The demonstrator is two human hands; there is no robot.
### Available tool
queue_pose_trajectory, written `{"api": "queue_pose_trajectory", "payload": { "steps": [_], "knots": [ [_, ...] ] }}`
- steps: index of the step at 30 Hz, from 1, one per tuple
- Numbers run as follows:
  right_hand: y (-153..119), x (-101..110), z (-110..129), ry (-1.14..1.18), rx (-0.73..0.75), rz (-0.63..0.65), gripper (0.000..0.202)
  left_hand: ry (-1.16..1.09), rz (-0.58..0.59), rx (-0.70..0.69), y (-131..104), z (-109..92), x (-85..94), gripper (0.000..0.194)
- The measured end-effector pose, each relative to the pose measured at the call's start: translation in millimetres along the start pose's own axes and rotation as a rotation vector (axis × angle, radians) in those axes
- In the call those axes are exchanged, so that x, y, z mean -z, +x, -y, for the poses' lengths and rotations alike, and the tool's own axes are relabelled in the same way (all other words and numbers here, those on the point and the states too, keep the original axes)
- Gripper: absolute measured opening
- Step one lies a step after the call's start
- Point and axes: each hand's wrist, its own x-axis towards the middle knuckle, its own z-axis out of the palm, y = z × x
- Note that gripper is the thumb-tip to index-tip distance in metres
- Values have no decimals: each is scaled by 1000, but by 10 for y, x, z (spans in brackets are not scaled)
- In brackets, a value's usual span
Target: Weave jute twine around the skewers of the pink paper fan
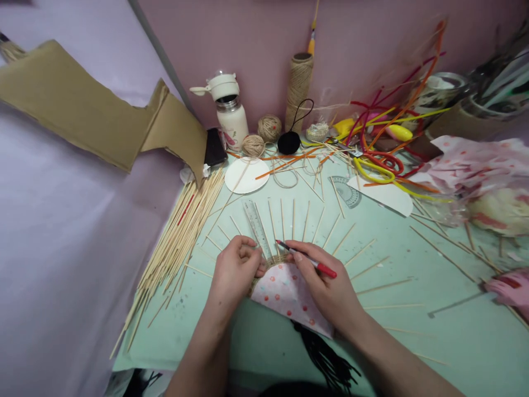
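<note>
Taking the half-disc [279, 292] as the middle of the clock, with twelve away from the person, its spotted cloth face lies between and just below the two hands. The right hand [330, 281] sits at three o'clock, covering part of that side, with its thumb and fingers closed around a pen [303, 255]. The pen slants toward ten o'clock, its red end by the palm and its tip just above the woven rim [279, 258], beside the ruler [257, 226]; whether the tip touches anything cannot be told.

The left hand [237, 267] is at ten o'clock, fingers curled and thumb drawn in, its fingertips against or just over the rim; whether they pinch anything cannot be told. The ruler runs from the rim toward eleven, its lower end close to those fingertips, nearer the left hand than the right. Sticks [293, 220] radiate from the rim, from nine through twelve to four. A black tassel [324, 355] hangs at five.

Farther out, a stick pile [177, 242] lies at ten, an oval card [247, 175] and a bottle [232, 124] at eleven, a twine spool [300, 91] at twelve, and a protractor [349, 193] at one.
</note>
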Motion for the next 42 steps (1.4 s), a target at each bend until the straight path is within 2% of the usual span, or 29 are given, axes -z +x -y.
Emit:
{"api": "queue_pose_trajectory", "payload": {
  "steps": [12,24,32,36,42],
  "knots": [
    [-25,-24,5,-17,80,47,25,46,-18,-23,1,12,-4,16],
    [-17,-49,3,-32,86,40,25,57,-6,-30,28,61,-6,18],
    [-21,-13,72,5,56,17,26,98,-7,-2,-3,-59,-36,14],
    [10,19,168,32,-1,-15,26,109,8,-16,4,-46,-40,12],
    [114,-86,144,20,-39,-8,25,105,22,-35,14,-19,-32,10]
  ]
}}
